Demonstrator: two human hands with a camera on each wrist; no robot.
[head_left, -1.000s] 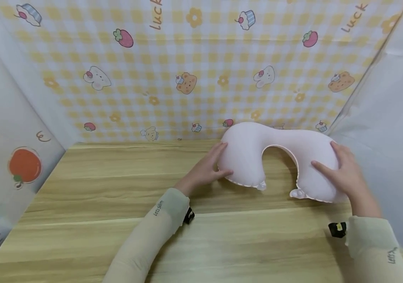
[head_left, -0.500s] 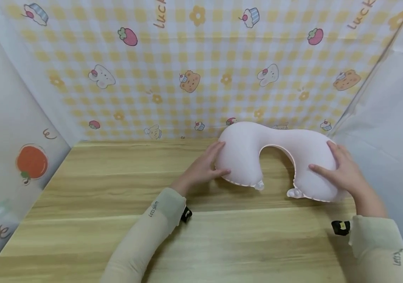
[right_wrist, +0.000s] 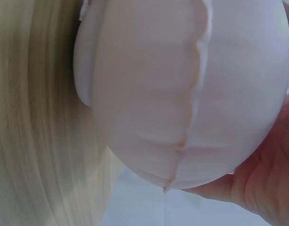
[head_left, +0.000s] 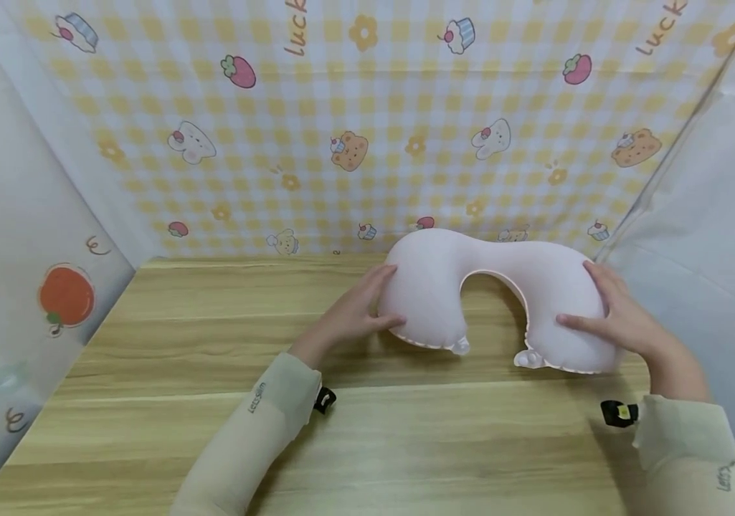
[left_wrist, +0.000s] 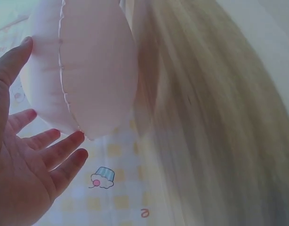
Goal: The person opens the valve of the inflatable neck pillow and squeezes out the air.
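Note:
A pale pink U-shaped inflatable neck pillow [head_left: 496, 269] lies on the wooden table [head_left: 212, 337] near the back wall, its two ends pointing toward me. My left hand [head_left: 367, 304] touches the pillow's left lobe with straight, spread fingers and the thumb. In the left wrist view the left hand [left_wrist: 22, 165] shows an open palm beside the pillow [left_wrist: 88, 70], with only the fingertips on it. My right hand [head_left: 619, 319] cups the right lobe, thumb on top and fingers round the outer side. Up close, the right hand's palm [right_wrist: 267, 183] lies against the seamed pillow [right_wrist: 182, 84].
A yellow checked backdrop [head_left: 367, 129] with cartoon prints stands right behind the pillow. White side panels [head_left: 715, 215] close in left and right. Bare wood stretches to the left and front of the pillow. Both forearms wear beige sleeves [head_left: 257, 423] with black straps.
Both hands and the pillow have shifted slightly to the left along the back wall. The hands keep the same places on the two lobes.

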